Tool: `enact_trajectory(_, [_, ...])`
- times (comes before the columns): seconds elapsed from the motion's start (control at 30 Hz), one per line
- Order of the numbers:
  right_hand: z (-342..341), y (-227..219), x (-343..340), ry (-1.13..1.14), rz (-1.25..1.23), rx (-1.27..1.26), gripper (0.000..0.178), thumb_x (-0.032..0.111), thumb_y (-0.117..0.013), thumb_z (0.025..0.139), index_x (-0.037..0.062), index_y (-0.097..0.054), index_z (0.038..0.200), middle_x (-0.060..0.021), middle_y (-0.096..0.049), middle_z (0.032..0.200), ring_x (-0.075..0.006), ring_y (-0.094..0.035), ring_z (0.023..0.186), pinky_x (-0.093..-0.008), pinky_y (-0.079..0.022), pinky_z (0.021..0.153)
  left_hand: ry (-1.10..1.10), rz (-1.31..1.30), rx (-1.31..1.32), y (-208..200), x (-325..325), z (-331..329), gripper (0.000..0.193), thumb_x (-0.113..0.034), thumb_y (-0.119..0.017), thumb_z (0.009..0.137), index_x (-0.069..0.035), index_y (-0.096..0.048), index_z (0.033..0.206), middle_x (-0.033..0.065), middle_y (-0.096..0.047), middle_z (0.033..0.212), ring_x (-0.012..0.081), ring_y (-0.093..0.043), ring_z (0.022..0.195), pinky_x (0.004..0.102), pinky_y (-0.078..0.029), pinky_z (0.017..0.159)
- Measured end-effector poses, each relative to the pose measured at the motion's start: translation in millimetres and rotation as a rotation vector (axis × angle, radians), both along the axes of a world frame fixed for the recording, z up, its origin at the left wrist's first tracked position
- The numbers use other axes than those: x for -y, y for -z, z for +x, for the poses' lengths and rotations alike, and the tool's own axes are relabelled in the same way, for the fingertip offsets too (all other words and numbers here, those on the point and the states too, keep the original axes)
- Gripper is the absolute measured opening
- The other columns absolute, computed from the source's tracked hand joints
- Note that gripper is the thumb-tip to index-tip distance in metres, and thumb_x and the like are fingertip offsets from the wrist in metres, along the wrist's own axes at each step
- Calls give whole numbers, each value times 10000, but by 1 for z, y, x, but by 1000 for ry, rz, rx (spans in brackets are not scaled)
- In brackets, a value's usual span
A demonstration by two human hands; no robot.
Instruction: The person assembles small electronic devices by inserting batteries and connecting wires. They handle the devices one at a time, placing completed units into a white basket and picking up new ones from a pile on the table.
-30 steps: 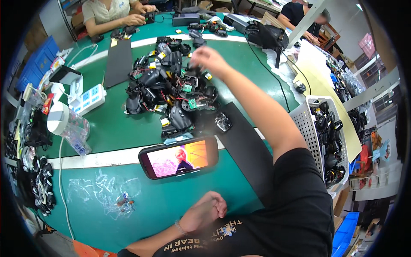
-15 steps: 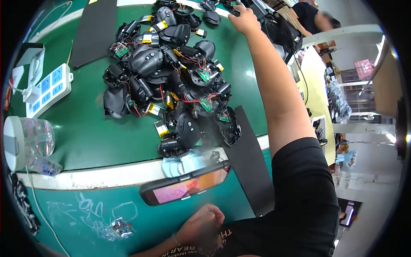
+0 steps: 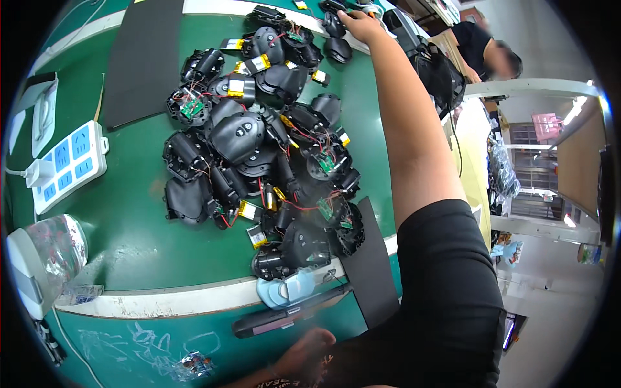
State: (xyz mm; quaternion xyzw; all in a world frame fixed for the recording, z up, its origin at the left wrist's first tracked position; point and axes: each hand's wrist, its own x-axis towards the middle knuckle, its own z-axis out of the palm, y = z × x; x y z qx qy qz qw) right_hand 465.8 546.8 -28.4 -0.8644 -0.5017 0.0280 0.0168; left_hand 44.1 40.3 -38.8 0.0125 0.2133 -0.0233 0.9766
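My right arm stretches to the far side of the table. My right hand (image 3: 363,27) is beside a black plastic casing (image 3: 333,24), thumb and finger apart; its other fingers are partly hidden. A second black casing (image 3: 337,50) lies just nearer. Left of the arm is a heap of opened black casings (image 3: 236,137) with green circuit boards (image 3: 326,161), silver-and-yellow battery packs (image 3: 248,210) and red wires. Close to my body, below the table edge, my left hand (image 3: 309,352) rests with curled fingers, dim and blurred; nothing shows in it.
A light-blue stand (image 3: 284,290) and a phone (image 3: 291,312) are at the table's near edge. To the left are a white power strip (image 3: 71,165) and a clear jar (image 3: 55,249). Black bags (image 3: 436,71) stand beyond my arm. Another person (image 3: 475,45) is at the far right.
The view has shifted, so the heap appears lower. My right hand has moved left and farther out, close to the far black casing. The left hand stays low near my body.
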Motion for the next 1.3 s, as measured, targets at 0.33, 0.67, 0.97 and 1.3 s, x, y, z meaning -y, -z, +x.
enact_trajectory(0.33, [-58, -26, 80, -503, 82, 9, 257, 346, -572, 815, 166, -581, 997, -123, -515, 1140, -343, -535, 1017, -419, -436, 857, -52, 102, 46, -4, -4, -1, 276, -232, -437, 919, -25, -455, 1100, 44, -485, 966, 127, -476, 894, 272, -380, 804])
enact_trajectory(0.67, [-155, -37, 182, -850, 245, -442, 94, 137, -573, 824, 64, -554, 879, -137, -469, 1198, -336, -478, 1085, -370, -395, 913, -172, 54, 186, 3, -5, 4, 214, -199, -417, 915, -16, -462, 1016, 69, -498, 969, 130, -454, 887, 258, -366, 824])
enact_trajectory(0.97, [-144, -108, 231, -429, 597, -1364, 130, 186, -463, 909, 82, -533, 873, -26, -570, 871, -148, -584, 867, -293, -532, 611, -377, 136, 203, -3, 12, 8, 200, -202, -444, 912, -18, -454, 988, 107, -521, 869, 178, -504, 781, 279, -415, 728])
enact_trajectory(1.3, [-213, -193, 508, -643, 211, -1428, 284, 326, -451, 912, 73, -428, 784, -139, -578, 805, -202, -595, 746, -280, -485, 641, -440, 288, 310, -2, 23, 7, 427, -429, -471, 886, -51, -460, 1085, 169, -567, 947, 268, -585, 804, 349, -488, 726])
